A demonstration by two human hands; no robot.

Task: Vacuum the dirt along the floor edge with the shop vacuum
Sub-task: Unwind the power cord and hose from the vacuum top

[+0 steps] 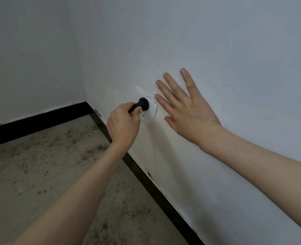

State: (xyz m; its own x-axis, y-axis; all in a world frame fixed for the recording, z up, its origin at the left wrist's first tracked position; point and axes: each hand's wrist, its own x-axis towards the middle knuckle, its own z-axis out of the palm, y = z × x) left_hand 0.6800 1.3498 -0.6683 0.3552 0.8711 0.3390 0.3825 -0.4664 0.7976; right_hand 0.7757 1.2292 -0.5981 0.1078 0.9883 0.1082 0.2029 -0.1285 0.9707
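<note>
The left hand is gripping a black plug at the wall socket; the right hand is spreading flat against the wall. Dirt is lying along the floor's edge, unvacuumed; the vacuum is out of sight.

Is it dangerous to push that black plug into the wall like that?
It could be. The left hand grips the black plug close to the white socket plate, so fingers might slip toward the prongs. The plate looks cracked or loose, so pushing may shift it. The right hand lies flat on the wall beside it.
</note>
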